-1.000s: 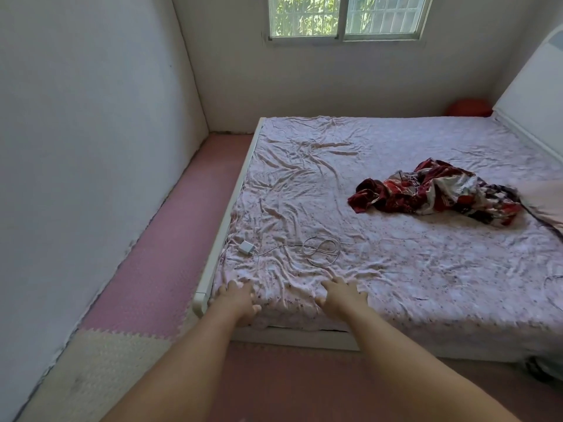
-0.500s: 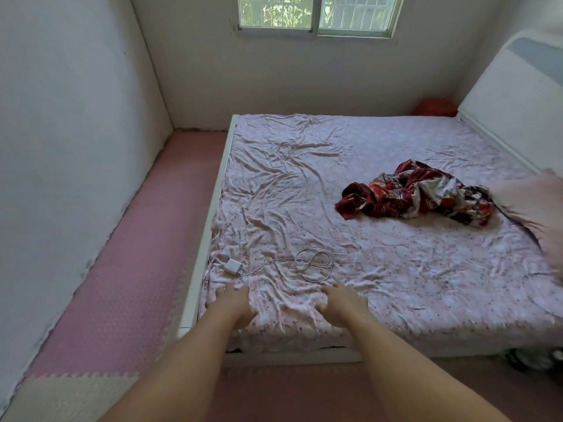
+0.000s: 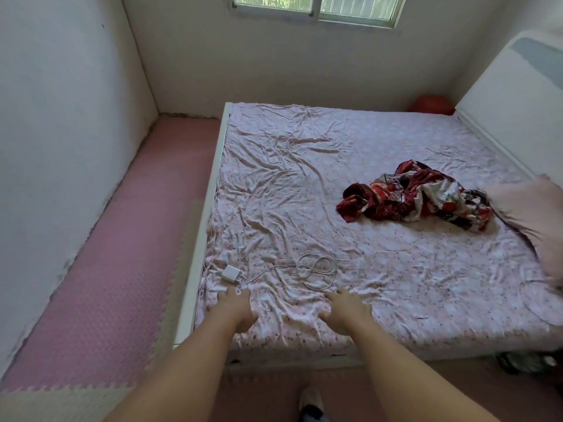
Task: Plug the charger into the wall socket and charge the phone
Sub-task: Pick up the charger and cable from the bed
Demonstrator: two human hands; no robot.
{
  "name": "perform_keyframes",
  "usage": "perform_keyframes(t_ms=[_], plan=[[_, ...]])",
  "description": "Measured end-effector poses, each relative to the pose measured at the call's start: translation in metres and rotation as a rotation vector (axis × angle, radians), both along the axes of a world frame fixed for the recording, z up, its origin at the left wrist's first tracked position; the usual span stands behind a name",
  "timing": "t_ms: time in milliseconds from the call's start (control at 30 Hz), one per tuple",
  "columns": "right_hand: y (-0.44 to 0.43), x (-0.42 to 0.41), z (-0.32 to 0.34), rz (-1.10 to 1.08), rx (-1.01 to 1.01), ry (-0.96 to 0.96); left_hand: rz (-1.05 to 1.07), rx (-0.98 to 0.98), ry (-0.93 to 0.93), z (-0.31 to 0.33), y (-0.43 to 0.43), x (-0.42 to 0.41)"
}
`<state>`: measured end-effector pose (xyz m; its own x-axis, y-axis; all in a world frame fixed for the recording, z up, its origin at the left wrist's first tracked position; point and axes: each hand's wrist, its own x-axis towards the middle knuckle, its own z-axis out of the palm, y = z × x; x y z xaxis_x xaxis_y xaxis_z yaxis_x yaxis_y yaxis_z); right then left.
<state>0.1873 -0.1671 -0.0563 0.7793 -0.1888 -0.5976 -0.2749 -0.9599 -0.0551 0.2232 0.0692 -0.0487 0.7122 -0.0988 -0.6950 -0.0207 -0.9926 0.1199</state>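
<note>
White charger: a small square plug block lying flat on the bed near its left edge, close to the foot corner.
Cable: a thin white lead running right from the charger and ending in a loose figure-of-eight coil on the sheet.
Bed: a wide mattress under a wrinkled pale pink flowered sheet, with a white frame rail along the left side and a white headboard at the right.
Left hand: palm down on the sheet, fingers loosely spread and holding nothing; fingertips just short of the charger, beside the point where the cable leaves it.
Right hand: palm down on the sheet, fingers loosely spread and empty; near the coil but apart from it.
Phone: cannot be made out anywhere in view.
Cloth: a crumpled red, white and black patterned piece lying well apart from the charger, toward the headboard.
Pillow: a blurred pink shape at the right edge, touching the cloth.
Floor: pink foam mats between the bed and the left wall.
Window: in the far wall above the bed.
</note>
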Motion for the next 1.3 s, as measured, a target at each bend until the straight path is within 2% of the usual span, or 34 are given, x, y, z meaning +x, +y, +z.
perform_keyframes(t_ms=[433, 700, 900, 1033, 1300], plan=[[-0.036, 0.086, -0.017, 0.075, 0.069, 0.031, 0.088, 0.019, 0.023, -0.008, -0.020, 0.064], [-0.091, 0.127, -0.052, 0.091, 0.104, 0.104, 0.156, 0.006, 0.074, -0.041, -0.073, 0.100], [-0.105, 0.143, -0.085, 0.113, 0.110, 0.155, 0.236, 0.032, 0.106, -0.070, -0.066, 0.105], [-0.102, 0.158, -0.125, 0.116, 0.105, 0.146, 0.246, 0.062, 0.094, -0.111, -0.050, 0.126], [-0.103, 0.180, -0.276, 0.056, -0.021, 0.121, 0.201, 0.064, -0.061, -0.271, -0.019, 0.175]])
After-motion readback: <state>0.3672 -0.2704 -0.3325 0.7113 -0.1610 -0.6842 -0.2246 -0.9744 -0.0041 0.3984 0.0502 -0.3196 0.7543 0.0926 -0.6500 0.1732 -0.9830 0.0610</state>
